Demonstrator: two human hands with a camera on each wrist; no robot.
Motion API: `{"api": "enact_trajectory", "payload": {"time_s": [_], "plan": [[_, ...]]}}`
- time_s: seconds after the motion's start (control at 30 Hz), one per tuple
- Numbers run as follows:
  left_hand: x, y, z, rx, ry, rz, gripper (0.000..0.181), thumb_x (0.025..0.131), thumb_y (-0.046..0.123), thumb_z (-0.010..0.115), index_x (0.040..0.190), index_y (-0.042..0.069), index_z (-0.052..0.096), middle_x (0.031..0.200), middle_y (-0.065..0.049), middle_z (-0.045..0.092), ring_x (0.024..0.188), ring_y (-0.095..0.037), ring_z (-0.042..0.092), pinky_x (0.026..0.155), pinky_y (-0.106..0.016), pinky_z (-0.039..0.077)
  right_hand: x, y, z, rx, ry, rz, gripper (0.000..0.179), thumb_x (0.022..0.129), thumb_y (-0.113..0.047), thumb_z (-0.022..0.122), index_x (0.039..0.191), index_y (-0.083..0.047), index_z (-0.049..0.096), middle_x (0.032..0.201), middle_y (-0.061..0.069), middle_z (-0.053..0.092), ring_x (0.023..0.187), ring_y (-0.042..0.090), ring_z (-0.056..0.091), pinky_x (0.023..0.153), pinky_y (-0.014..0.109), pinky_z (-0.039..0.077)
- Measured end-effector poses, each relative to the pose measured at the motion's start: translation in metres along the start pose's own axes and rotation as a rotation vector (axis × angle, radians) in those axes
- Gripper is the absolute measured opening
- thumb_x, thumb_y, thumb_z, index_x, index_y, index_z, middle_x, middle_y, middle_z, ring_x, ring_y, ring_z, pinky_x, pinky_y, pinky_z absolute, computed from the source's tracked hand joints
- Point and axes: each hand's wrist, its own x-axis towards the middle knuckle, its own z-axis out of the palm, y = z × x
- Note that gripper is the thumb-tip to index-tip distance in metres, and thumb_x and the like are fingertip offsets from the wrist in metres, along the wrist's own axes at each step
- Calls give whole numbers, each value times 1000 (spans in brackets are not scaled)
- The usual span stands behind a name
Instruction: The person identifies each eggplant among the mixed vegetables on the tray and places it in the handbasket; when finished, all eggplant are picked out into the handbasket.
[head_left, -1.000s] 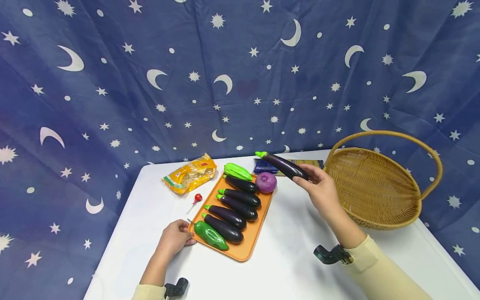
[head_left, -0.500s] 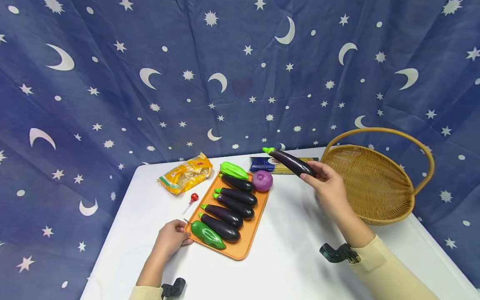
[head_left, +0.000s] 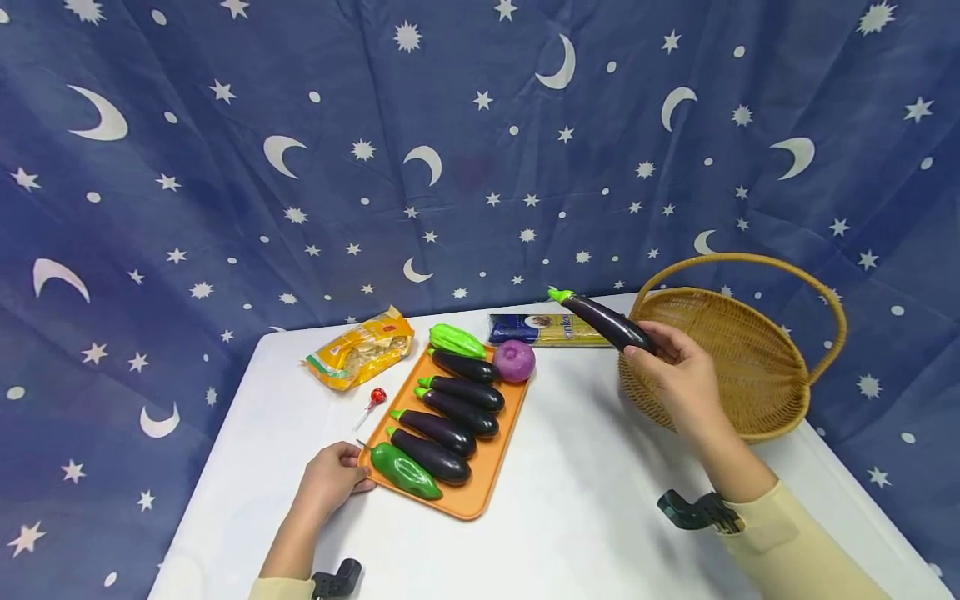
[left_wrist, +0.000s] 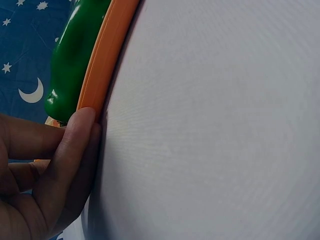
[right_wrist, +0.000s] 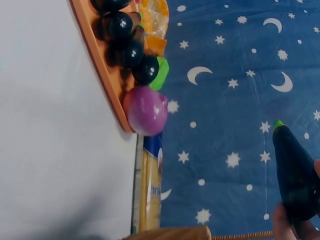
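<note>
My right hand grips a dark eggplant by its thick end, lifted above the table with the green stem pointing to the back left. It is just in front of the wicker basket's left side. At the near left corner of the orange tray, my left hand pinches the rim; the left wrist view shows thumb and fingers on that edge. On the tray lie a dark green pepper, several more eggplants, a light green ridged vegetable and a purple onion.
The wicker basket with its tall handle stands at the right. A pasta packet lies along the back edge. Left of the tray are a yellow snack bag and a red lollipop. A starry blue curtain hangs behind.
My right hand has carried the eggplant to the right, closer to the basket. My left hand stays on the tray corner. The whole head view has shifted slightly.
</note>
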Motion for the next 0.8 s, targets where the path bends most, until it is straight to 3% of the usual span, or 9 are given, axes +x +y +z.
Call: {"api": "enact_trajectory", "payload": {"time_s": [0.1, 0.33, 0.5, 0.8], "plan": [[1, 0, 0, 12, -5, -1, 26, 88, -5, 65, 112, -10, 57, 90, -14, 56, 67, -14, 67, 61, -27, 62, -2, 0, -9, 19, 14, 12, 49, 88, -11, 78, 133, -2, 60, 118, 2, 64, 107, 11, 60, 83, 12, 55], [2, 1, -2, 39, -14, -10, 26, 89, -4, 66, 112, -10, 57, 91, -14, 55, 67, -14, 66, 60, -27, 62, -7, 2, -27, -70, 66, 31, 51, 90, -19, 78, 135, -7, 60, 122, -2, 63, 109, 8, 59, 82, 10, 54], [2, 3, -4, 45, -24, -10, 26, 89, -3, 66, 112, -10, 57, 90, -15, 55, 67, -14, 66, 60, -27, 62, -11, 4, -38, -56, 101, 64, 51, 89, -20, 79, 135, -9, 60, 122, -2, 62, 109, 8, 58, 82, 9, 54], [4, 2, -3, 32, -35, -30, 30, 87, -5, 65, 116, -11, 57, 92, -15, 57, 68, -16, 67, 62, -26, 62, -18, 9, -60, -128, 163, 83, 51, 90, -25, 78, 136, -10, 59, 125, -2, 60, 111, 6, 56, 81, 6, 52]]}}
